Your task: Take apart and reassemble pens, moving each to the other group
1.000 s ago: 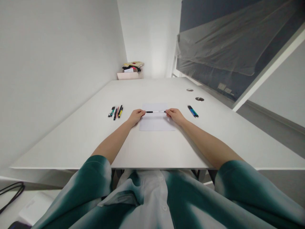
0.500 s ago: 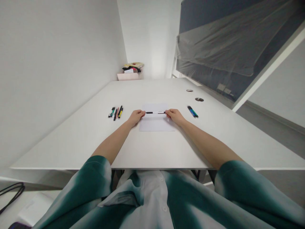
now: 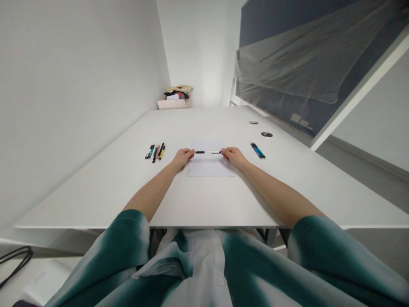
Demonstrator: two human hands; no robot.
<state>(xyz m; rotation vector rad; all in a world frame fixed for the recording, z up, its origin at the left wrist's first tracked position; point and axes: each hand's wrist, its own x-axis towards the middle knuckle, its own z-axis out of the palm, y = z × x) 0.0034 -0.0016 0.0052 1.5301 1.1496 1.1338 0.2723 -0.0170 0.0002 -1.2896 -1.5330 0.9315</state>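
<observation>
A black-and-white pen [image 3: 207, 152] is stretched level between my two hands, above a white sheet of paper [image 3: 210, 169]. My left hand [image 3: 183, 157] pinches its black end. The other end, with the clip near it, is pinched by my right hand [image 3: 235, 157]. Both pen tips are hidden in my fingers. Left of my left hand lies a group of several pens [image 3: 155, 152] in black, green, pink and yellow. To the right of my right hand, a few blue and green pens [image 3: 257, 151] lie side by side.
The white table [image 3: 204, 204] reaches from my body to the far wall. A pink box [image 3: 174, 103] holding fabric items stands at its far end. Two round metal grommets [image 3: 266, 134] sit at the right. A dark panel under plastic film [image 3: 287, 64] leans along the right side.
Almost nothing differs. Both hands still hold the pen over the paper, and the view has tilted very slightly.
</observation>
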